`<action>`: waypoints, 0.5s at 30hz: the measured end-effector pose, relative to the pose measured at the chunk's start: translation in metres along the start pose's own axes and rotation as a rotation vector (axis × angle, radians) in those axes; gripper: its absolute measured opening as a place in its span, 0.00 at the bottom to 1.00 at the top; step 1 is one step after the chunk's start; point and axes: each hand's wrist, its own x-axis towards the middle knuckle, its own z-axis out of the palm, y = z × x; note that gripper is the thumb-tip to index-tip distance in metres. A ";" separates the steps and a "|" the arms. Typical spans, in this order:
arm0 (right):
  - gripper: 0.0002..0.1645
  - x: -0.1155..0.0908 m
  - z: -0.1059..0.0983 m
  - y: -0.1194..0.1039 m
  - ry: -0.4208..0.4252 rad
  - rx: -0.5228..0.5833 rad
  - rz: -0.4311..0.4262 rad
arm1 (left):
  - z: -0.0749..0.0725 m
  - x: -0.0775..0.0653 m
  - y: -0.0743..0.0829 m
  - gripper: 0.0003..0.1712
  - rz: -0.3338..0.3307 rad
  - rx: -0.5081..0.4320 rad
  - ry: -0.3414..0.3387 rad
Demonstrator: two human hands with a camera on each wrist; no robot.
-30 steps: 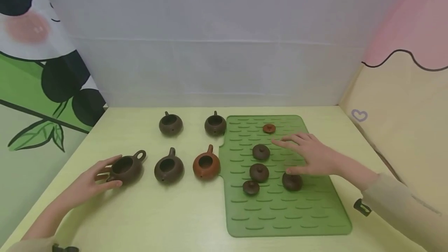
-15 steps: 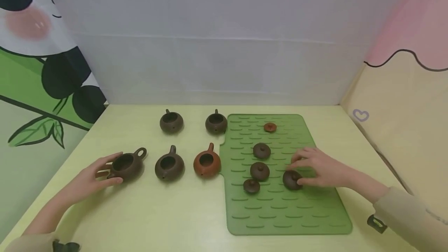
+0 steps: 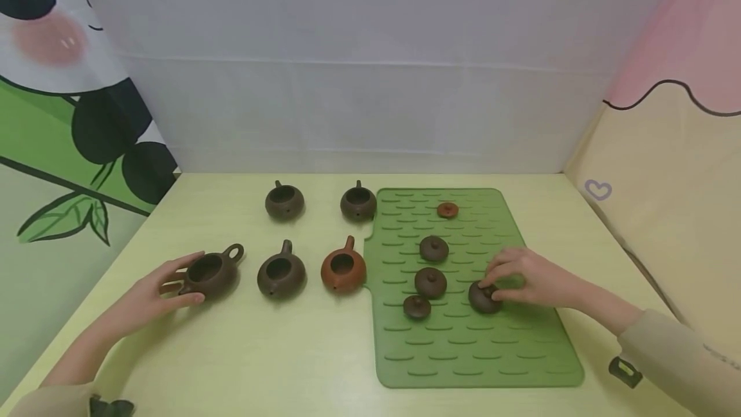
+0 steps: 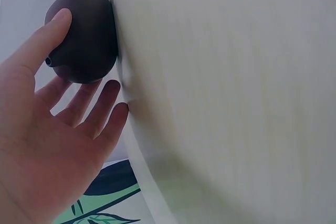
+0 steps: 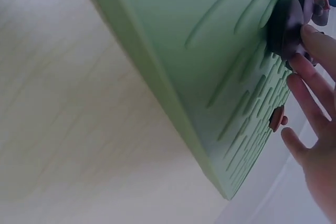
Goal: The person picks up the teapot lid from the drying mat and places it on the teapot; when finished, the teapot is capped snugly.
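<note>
At the left of the table my left hand (image 3: 156, 295) holds a dark brown lidless teapot (image 3: 210, 275) around its spout side, thumb in front and fingers behind. The left wrist view shows the thumb (image 4: 62, 18) on the pot's side, above its spout. My right hand (image 3: 535, 278) pinches the knob of a dark teapot lid (image 3: 484, 299) between thumb and fingers. That lid sits on the green mat (image 3: 463, 365). In the right wrist view the fingertips (image 5: 310, 32) are at the lid's top.
Several other lidless teapots stand on the table: a dark one (image 3: 281, 277), a reddish-brown one (image 3: 343, 270), and two dark ones (image 3: 284, 203) behind. On the mat lie more dark lids (image 3: 430, 282) and a small reddish lid (image 3: 448, 210). A white wall (image 3: 370, 108) rises behind.
My right hand has come down from over the mat's right side and now pinches the dark lid's knob. The left hand keeps its place on the teapot.
</note>
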 end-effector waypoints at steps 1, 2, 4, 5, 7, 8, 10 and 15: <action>0.14 0.001 -0.001 0.000 -0.012 0.002 0.004 | 0.000 0.000 0.000 0.45 -0.002 -0.002 -0.001; 0.13 0.002 -0.002 0.000 -0.024 0.002 0.007 | 0.000 -0.001 0.000 0.44 -0.002 -0.004 0.000; 0.12 0.005 -0.004 0.000 -0.046 -0.002 0.009 | -0.001 -0.001 0.000 0.44 -0.002 -0.007 0.001; 0.12 0.006 -0.005 0.000 -0.057 -0.005 0.010 | -0.001 -0.002 0.000 0.44 -0.001 -0.006 0.002; 0.11 0.011 -0.008 -0.001 -0.079 -0.020 0.010 | -0.001 -0.002 0.001 0.44 -0.006 -0.006 -0.001; 0.10 0.013 -0.010 -0.001 -0.095 -0.028 0.016 | -0.001 -0.002 0.001 0.44 -0.010 -0.004 -0.003; 0.09 0.019 -0.016 -0.003 -0.128 -0.050 0.039 | -0.001 -0.001 0.001 0.44 -0.024 0.000 -0.010; 0.08 0.040 -0.030 -0.008 -0.208 -0.082 0.128 | -0.001 -0.001 0.001 0.44 -0.043 -0.011 -0.022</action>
